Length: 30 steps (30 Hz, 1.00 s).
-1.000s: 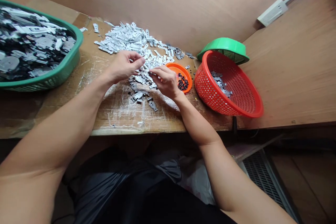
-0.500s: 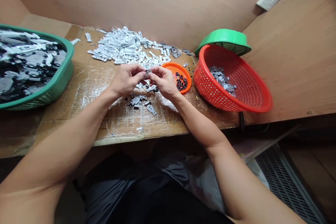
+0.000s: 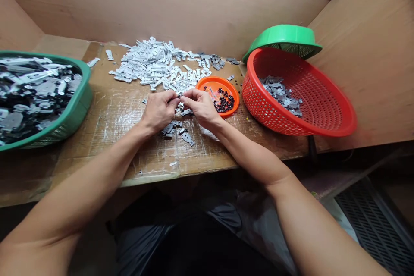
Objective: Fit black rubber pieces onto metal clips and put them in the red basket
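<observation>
My left hand [image 3: 161, 110] and my right hand [image 3: 202, 105] meet above the table, thumbs and fingers pinched together on a small metal part [image 3: 180, 95]. Most of that part is hidden by the fingertips. Just below the hands, a few loose grey metal pieces [image 3: 186, 137] lie on the table. A big heap of flat silver metal pieces [image 3: 155, 62] spreads behind the hands. Close to my right hand is an orange dish [image 3: 236, 95] with many small dark parts [image 3: 224, 101] in it.
A green basket [image 3: 84, 95] piled with metal parts stands at the left. On the right, a red perforated basket [image 3: 347, 116] holds grey metal pieces [image 3: 281, 95], with a bright green basket [image 3: 284, 36] behind it. The tabletop [image 3: 106, 129] has tape-covered cardboard.
Both hands have lowered slightly in the picture while still pinching the small metal part. The camera view has shifted a little, moving the baskets in the frame.
</observation>
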### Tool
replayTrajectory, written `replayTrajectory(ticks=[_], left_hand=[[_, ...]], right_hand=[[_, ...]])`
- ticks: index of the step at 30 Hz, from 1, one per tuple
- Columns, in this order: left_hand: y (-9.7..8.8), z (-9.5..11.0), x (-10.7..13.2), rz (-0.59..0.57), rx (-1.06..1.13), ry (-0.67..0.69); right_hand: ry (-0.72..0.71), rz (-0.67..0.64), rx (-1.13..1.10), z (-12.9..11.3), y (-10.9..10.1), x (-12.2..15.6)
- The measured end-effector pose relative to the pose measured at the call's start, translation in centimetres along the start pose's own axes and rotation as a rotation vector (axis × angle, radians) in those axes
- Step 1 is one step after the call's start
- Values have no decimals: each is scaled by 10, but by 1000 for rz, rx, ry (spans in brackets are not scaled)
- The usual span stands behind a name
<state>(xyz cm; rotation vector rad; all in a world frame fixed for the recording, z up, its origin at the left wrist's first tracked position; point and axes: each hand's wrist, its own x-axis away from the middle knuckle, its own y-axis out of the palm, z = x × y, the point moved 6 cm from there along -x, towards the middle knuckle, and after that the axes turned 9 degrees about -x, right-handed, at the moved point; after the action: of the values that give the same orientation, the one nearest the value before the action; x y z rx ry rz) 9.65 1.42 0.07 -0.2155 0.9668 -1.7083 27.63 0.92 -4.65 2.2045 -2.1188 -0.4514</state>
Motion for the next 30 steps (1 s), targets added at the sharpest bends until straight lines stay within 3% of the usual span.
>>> replayTrajectory(ticks=[6,11,16,19,21,24,26,30], left_hand=[[-1,0,-1,-24,3,-32],[6,3,3,-34,-32,66],[19,1,4,-9,-104,245],[10,9,6,6,-182,306],[-14,12,7,25,-208,254],[-76,6,13,137,-191,33],[-123,-6,23,242,-122,-115],[-195,-35,55,378,30,-327]], right_hand=[[29,-79,103,-11,0,0],[-10,-84,150,-18,-4,11],[53,0,-95,-7,-8,13],[115,10,-145,-5,-6,14],[105,6,-138,-8,-8,14],[76,-14,-100,-11,-13,11],[77,-36,-46,-12,-16,10],[111,-112,135,-16,-12,14]])
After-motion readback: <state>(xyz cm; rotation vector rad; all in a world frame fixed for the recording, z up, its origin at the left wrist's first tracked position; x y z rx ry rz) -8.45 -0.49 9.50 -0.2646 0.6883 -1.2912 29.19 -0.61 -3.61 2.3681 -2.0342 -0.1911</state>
